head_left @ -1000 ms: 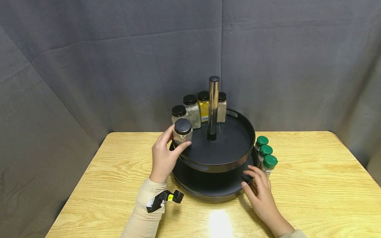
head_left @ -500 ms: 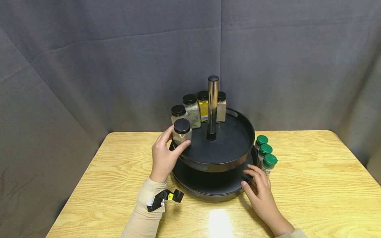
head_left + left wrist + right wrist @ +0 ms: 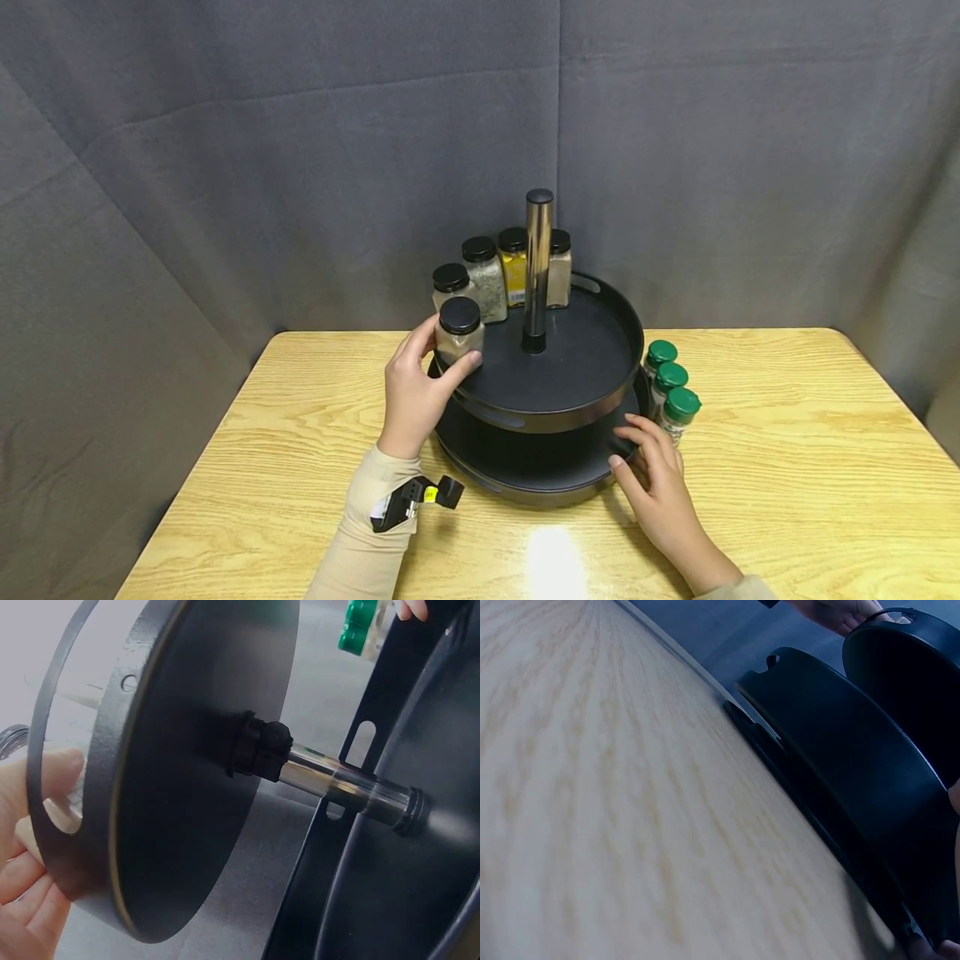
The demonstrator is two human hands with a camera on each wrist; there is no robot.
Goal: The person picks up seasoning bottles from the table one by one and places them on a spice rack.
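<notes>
A square clear spice jar (image 3: 459, 340) with a black lid and pale contents stands upright at the left of the upper tray (image 3: 592, 367) of a black two-tier turntable. My left hand (image 3: 416, 396) holds it between thumb and fingers, reaching over the tray wall. In the left wrist view, the thumb (image 3: 64, 771) shows through a handle slot in that wall. At the right side of the lower tray (image 3: 517, 467), my right hand (image 3: 660, 492) has loosely bent fingers at the rim, holding no jar; how firmly they touch it, I cannot tell.
Behind the held jar stand a similar jar (image 3: 452, 287), a jar of green flakes (image 3: 487, 287), a yellow-labelled jar (image 3: 514, 275) and a pale jar (image 3: 558, 279). A metal post (image 3: 537, 267) rises mid-tray. Green-capped bottles (image 3: 681, 408) line the right. A grey curtain (image 3: 300, 167) hangs behind.
</notes>
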